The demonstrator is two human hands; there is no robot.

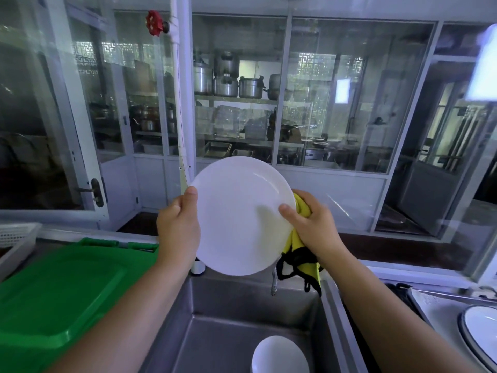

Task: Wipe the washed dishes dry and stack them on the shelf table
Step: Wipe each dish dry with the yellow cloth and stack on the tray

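You hold the white plate (239,214) upright between both hands, its face turned toward you, above the stainless sink (250,300). Your left hand (177,227) grips the plate's left edge, thumb laid over the front rim and fingers curled out of sight behind it. Your right hand (312,224) clasps the right edge through a yellow cloth with black trim (301,254): the thumb presses on the plate's face, the fingers bunch the cloth against the rim and back, and the loose end hangs below your wrist. Under your right hand a metal tap (273,285) pokes out beneath the plate's lower edge. Further down, below and between your forearms, a white bowl (279,356) sits in the sink basin. Left of your left arm lies a green plastic lid (61,286), with a white slotted basket (16,235) beyond it. Right of your right arm, a blue-rimmed plate (481,332) rests on a pale tray. Beyond your hands a white pipe (178,90) with a red valve wheel (153,22) rises past a glass partition (349,103), through which steel pots (226,84) stand on shelves.
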